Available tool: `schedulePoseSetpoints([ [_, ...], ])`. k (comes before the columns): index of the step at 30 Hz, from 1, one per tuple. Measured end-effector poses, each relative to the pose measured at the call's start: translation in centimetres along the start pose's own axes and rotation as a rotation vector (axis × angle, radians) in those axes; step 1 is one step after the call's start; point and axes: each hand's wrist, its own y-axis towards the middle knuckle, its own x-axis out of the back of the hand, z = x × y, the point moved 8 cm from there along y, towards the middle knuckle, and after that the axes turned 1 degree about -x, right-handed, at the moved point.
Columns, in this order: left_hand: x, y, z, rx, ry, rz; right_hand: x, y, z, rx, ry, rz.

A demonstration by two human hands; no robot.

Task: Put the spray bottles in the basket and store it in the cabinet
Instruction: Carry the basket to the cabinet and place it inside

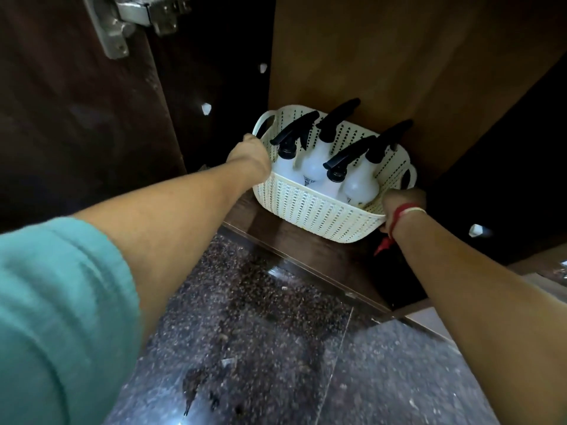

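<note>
The dark wooden cabinet shelf [294, 240] carries a cream perforated basket [313, 213] near its front edge, pushed toward the back corner. Below the shelf lies a speckled dark stone floor [260, 332].

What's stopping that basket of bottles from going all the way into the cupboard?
Nothing visible. The basket, gripped by the left hand and right hand, already sits on the cabinet floor, with the spray bottles inside. Its far side is close to the back panel.

Four spray bottles [319, 167] stand in the basket [310, 216], which sits on the cabinet floor [306, 250].
</note>
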Motion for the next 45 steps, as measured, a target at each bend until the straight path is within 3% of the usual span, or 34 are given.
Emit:
schedulePoseSetpoints([
  [3, 0.8, -1.3, 0.8, -0.012, -0.059, -0.041, 0.5, -1.5, 0.3, 0.079, -0.022, -0.07],
  [6, 2.0, -4.2, 2.8, -0.091, -0.103, -0.143, 0.8, -7.7, 1.1, 0.379, -0.007, -0.22],
  [12, 6.1, -14.3, 6.3, -0.237, -0.001, -0.206, -5.0, -23.2, 2.1, 0.669, -0.234, 0.154],
  [15, 11.4, -20.7, 6.9, -0.345, 0.066, -0.259, -5.3, -30.8, 4.6, 0.764, -0.299, 0.32],
  [19, 20.8, -26.8, 8.7, -0.431, 0.306, -0.388, -4.9, -41.9, 11.3, 1.069, -0.323, 0.486],
  [23, 30.5, -28.4, 13.6, -0.228, 0.384, -0.477, -6.8, -49.3, 18.3, 1.341, -0.542, 0.512],
  [27, 34.7, -30.0, 19.9, 0.039, 0.358, -0.42, -11.1, -53.1, 21.3, 1.557, -0.851, 0.552],
  [32, 31.8, -32.2, 26.3, 0.294, 0.38, -0.213, -16.5, -53.3, 19.2, 1.571, -1.137, 0.658],
  [39, 30.7, -33.9, 25.6, 0.119, 0.455, -0.289, -17.6, -54.1, 17.5, 1.5, -1.084, 0.735],
  [45, 29.7, -36.4, 22.7, 0.015, 0.395, -0.067, -14.4, -54.5, 18.1, 1.382, -1.013, 0.82],
])
